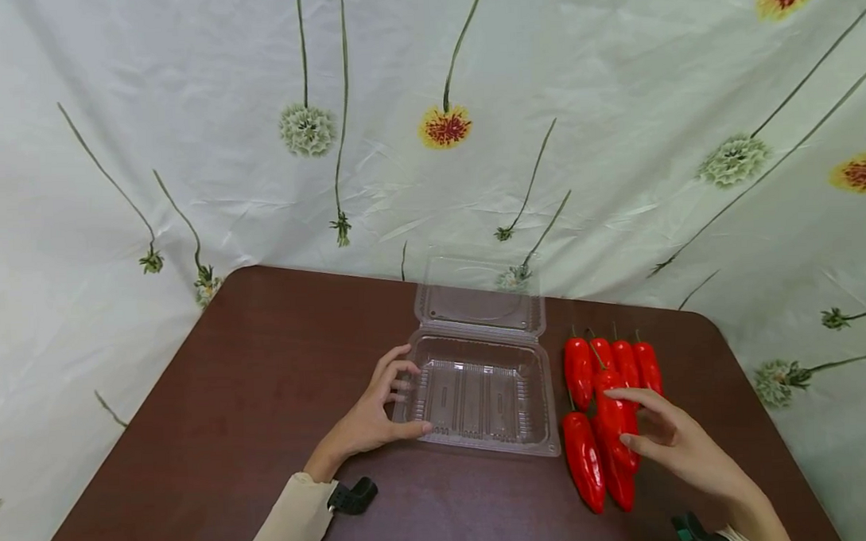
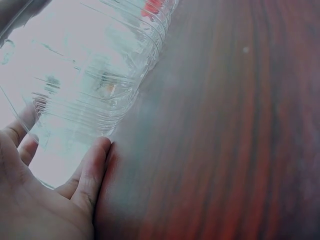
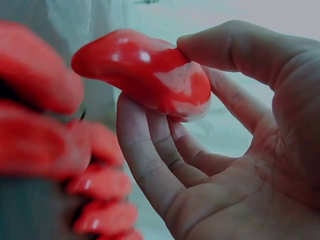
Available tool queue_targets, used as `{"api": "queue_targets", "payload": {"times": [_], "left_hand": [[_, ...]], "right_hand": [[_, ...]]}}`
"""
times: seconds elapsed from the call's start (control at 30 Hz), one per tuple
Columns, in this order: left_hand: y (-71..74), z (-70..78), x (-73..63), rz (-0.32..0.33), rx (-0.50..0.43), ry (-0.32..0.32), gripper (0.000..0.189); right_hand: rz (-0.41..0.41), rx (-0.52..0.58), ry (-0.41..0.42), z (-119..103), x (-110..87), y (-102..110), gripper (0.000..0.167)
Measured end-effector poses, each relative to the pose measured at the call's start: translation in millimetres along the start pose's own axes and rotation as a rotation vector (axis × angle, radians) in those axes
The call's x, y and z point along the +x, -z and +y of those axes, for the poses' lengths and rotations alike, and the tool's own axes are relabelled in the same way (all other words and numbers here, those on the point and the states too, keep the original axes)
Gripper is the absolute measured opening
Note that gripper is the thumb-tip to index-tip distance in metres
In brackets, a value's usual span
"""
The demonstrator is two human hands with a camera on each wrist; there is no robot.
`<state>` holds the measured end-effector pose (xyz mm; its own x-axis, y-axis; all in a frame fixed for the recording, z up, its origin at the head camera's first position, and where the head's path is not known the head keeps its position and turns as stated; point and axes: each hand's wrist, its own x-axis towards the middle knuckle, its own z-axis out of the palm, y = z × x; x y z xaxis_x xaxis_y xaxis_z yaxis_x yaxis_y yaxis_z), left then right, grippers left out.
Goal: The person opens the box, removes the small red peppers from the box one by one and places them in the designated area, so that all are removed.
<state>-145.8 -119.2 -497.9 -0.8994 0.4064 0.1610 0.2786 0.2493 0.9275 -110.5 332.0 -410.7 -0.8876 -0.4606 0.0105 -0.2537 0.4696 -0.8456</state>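
A clear plastic clamshell container (image 1: 475, 440) sits on the table with its lid (image 1: 480, 305) folded back. At its left side rests my left hand (image 1: 370, 416), fingers spread along the rim and thumb at the front left corner. The left wrist view shows those fingertips against the clear wall (image 2: 100, 95). My right hand (image 1: 686, 445) pinches a red chili pepper (image 1: 611, 411) between thumb and fingers, over other peppers. In the right wrist view this glossy pepper (image 3: 145, 70) is raised, gripped near one end.
Several more red peppers (image 1: 578, 373) lie in two rows just right of the container. The brown table (image 1: 278, 347) meets a hanging flowered cloth (image 1: 258, 197) along its back edge.
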Motion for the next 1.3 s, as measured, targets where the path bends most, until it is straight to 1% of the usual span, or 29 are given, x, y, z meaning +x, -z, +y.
{"api": "queue_targets", "payload": {"times": [0.17, 0.33, 0.43, 0.53, 0.7, 0.93, 1.1, 1.3], "left_hand": [[1.5, 1.2, -0.7, -0.003, -0.003, -0.003, 0.070], [3.7, 0.6, -6.7, 0.000, 0.018, -0.004, 0.072], [5.4, 0.5, -10.4, 0.004, 0.038, -0.004, 0.072], [7.2, 0.8, -12.3, 0.008, 0.055, -0.005, 0.073], [9.4, 0.6, -14.1, 0.007, 0.071, -0.005, 0.073], [11.7, -0.7, -16.6, -0.006, 0.080, -0.015, 0.073], [13.8, -0.6, -19.2, -0.004, 0.090, -0.024, 0.072], [12.5, -1.3, -21.6, -0.004, 0.120, -0.044, 0.073]], "right_hand": [[0.062, -0.059, -0.047, 13.0, -20.6, 1.4, 0.055], [0.102, -0.125, -0.130, 21.9, -34.0, -1.0, 0.056], [0.102, -0.113, -0.186, 27.8, -39.7, -2.2, 0.057], [0.097, -0.091, -0.220, 33.3, -43.3, -3.7, 0.057], [0.101, -0.059, -0.228, 39.9, -44.0, -8.2, 0.057], [0.047, 0.033, -0.220, 49.2, -45.6, -14.1, 0.057], [0.037, 0.029, -0.242, 54.0, -43.3, -16.8, 0.058], [0.018, 0.005, -0.250, 54.6, -40.5, -18.2, 0.059]]}}
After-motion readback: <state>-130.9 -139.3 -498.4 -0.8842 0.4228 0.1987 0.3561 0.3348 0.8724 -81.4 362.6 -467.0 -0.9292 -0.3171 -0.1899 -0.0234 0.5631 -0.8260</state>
